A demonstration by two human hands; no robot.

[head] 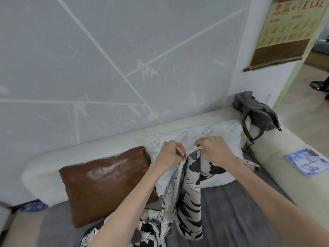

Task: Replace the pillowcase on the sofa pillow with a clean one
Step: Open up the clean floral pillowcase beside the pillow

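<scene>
A white bare pillow (220,134) with faint grey print leans against the sofa back. In front of it hangs a black, grey and cream patterned pillowcase (190,196), held up by its top edge. My left hand (169,154) pinches that edge at its left end, where a small zipper pull seems to sit. My right hand (213,148) grips the same white-piped edge just to the right. The rest of the pillowcase drapes down onto the grey seat toward me.
A brown leather cushion (105,182) leans at the left on the cream sofa (277,157). A grey bag (254,111) sits on the sofa's back corner and a blue booklet (306,161) lies on the right armrest. Someone's dark shoe (318,85) shows at far right.
</scene>
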